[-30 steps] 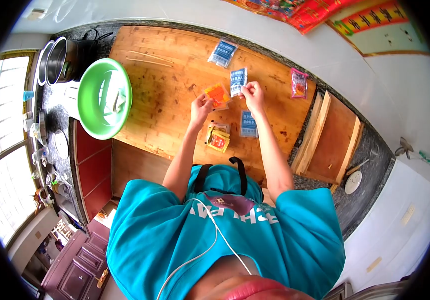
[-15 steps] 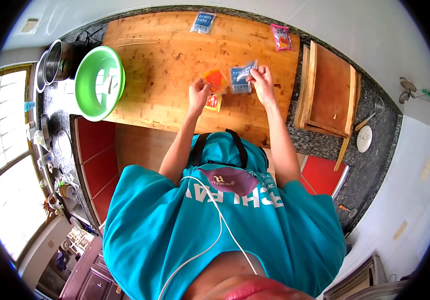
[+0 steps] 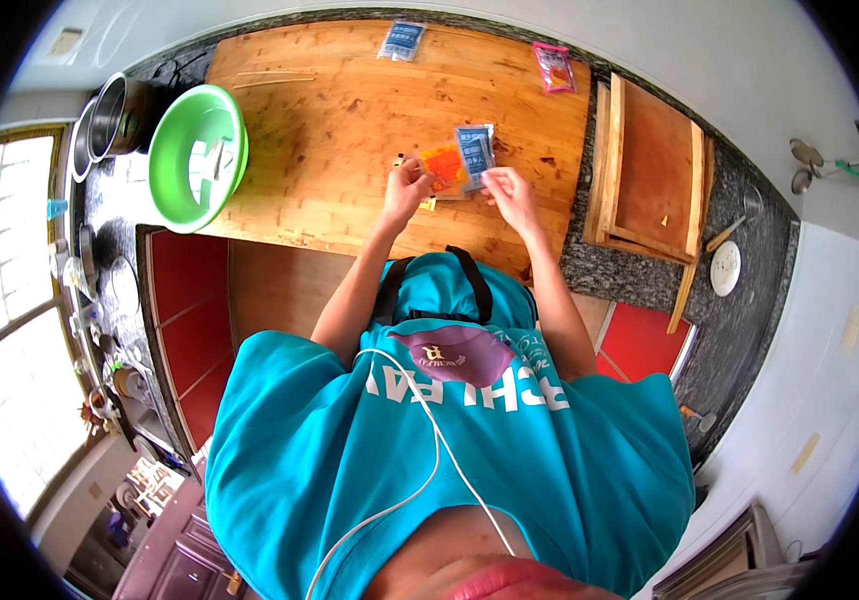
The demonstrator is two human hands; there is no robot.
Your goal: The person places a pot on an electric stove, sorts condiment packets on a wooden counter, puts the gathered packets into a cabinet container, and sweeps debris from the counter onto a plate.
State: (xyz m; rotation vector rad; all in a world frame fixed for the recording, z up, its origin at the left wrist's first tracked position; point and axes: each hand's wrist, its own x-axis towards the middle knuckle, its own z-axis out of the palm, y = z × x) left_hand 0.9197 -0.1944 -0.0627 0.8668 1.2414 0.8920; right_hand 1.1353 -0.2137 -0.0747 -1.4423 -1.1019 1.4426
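Observation:
My left hand [image 3: 408,194] is closed in a pinch at the left edge of an orange packet [image 3: 444,166] over the wooden board. A blue packet [image 3: 475,155] with pale printing overlaps the orange packet's right side. My right hand [image 3: 512,198] has its thumb and fingertips together at the blue packet's lower right corner. Below the orange packet a small yellow edge [image 3: 430,204] shows; the rest of that piece is hidden. Whether a second blue packet lies under the first, I cannot tell.
Another blue packet [image 3: 403,41] and a pink packet [image 3: 555,68] lie near the board's [image 3: 320,150] far edge. Thin sticks [image 3: 275,78] rest at the back left. A green basin [image 3: 165,165] stands left, beside metal pots [image 3: 115,115]. Wooden frames [image 3: 650,170] sit right, near a white plate [image 3: 726,269].
My right hand has come down and slightly left from its raised, clear-looking packet. The blue packet now tilts over the orange one. My left hand has moved slightly right.

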